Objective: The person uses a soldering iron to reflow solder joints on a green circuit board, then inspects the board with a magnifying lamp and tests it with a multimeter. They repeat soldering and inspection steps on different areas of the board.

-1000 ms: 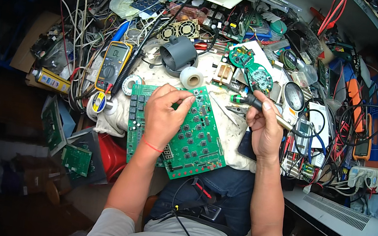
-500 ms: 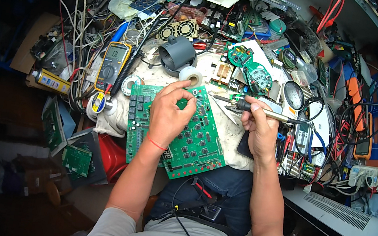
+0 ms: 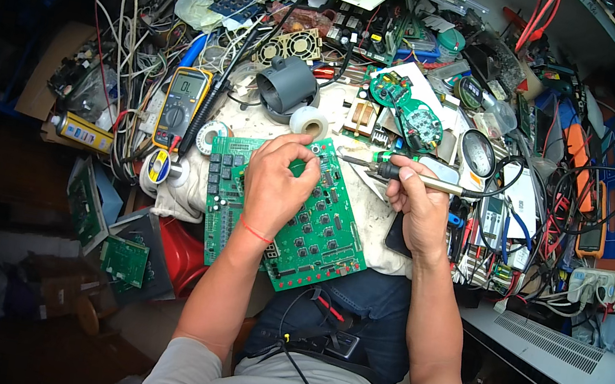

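Note:
A green circuit board [image 3: 329, 231] with several buttons and red parts lies in front of me, beside a board section with dark relays [image 3: 225, 168]. My left hand [image 3: 281, 180] is over it, thumb and fingers curled together near the top edge; whatever is between the fingertips is hidden. My right hand [image 3: 421, 205] grips a soldering iron [image 3: 440, 185], held nearly level. Its thin tip points left, close to the board's upper right corner; I cannot tell whether they touch. A white roll of tape [image 3: 309, 122] sits just beyond my left fingers.
A yellow multimeter [image 3: 182, 110] and solder spools [image 3: 160, 168] stand at the left. Behind are a grey plastic pipe fitting [image 3: 287, 86], round green boards [image 3: 421, 125] and piled electronics. Tangled cables [image 3: 126, 46] crowd the left; a power strip [image 3: 596, 291] is at the right.
The soldering iron and my right hand have shifted slightly left, bringing the tip nearer the board's top right corner. My left hand stays nearly in place.

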Demonstrator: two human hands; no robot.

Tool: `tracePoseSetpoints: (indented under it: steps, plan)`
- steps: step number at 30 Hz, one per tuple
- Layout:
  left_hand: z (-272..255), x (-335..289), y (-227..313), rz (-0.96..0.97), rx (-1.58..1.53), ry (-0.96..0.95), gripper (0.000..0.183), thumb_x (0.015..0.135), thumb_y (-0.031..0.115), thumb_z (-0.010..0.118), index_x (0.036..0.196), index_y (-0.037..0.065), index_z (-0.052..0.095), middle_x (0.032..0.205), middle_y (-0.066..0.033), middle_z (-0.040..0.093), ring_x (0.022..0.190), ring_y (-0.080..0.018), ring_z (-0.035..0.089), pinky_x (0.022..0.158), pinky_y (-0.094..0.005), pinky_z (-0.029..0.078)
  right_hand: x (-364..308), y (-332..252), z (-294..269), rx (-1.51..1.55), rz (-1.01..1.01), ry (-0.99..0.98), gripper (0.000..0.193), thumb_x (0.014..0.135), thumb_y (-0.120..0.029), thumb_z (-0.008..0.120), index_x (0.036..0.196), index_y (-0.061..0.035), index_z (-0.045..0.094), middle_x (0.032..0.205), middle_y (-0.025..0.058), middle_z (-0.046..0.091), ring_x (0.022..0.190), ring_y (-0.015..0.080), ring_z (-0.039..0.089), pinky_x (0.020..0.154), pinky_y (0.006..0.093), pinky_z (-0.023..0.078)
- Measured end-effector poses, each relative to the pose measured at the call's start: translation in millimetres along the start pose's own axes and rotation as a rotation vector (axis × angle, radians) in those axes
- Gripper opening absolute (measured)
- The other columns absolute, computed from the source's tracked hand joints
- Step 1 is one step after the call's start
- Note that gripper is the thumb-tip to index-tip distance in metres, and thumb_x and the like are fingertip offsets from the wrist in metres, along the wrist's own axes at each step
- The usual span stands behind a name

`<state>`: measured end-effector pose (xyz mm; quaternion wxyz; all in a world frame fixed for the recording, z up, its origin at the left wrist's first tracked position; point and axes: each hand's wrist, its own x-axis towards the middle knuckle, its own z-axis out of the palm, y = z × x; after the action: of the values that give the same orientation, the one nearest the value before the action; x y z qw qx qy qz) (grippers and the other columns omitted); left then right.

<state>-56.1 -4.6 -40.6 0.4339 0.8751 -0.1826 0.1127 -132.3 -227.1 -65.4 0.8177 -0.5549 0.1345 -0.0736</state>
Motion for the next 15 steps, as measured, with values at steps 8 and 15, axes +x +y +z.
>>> tracePoseSetpoints:
  steps: [8,15]
  plan:
    - [-0.4,0.4,1.1,0.009,0.012,-0.006,0.009,0.082,0.008,0.074,0.085,0.0,0.073,0.116,-0.0157,0.075,0.105,-0.0299,0.071,0.095,-0.036,0.053,-0.1,-1.7,0.8,-0.043,0.015,-0.014,0.031,0.102,-0.019,0.063,0.123,0.0027,0.069,0.083,0.0024,0.07,0.072,0.006,0.058,0.063,0.0202,0.045]
    - [0.0,1.2,0.1,0.016,0.022,-0.01,0.009,0.082,0.009,0.074,0.084,0.0,0.073,0.116,-0.0153,0.075,0.105,-0.0302,0.071,0.095,-0.0363,0.053,-1.2,-4.5,2.6,-0.074,0.02,-0.009,0.03,0.102,-0.019,0.062,0.123,0.0019,0.069,0.082,0.002,0.069,0.07,0.0057,0.058,0.062,0.0197,0.044]
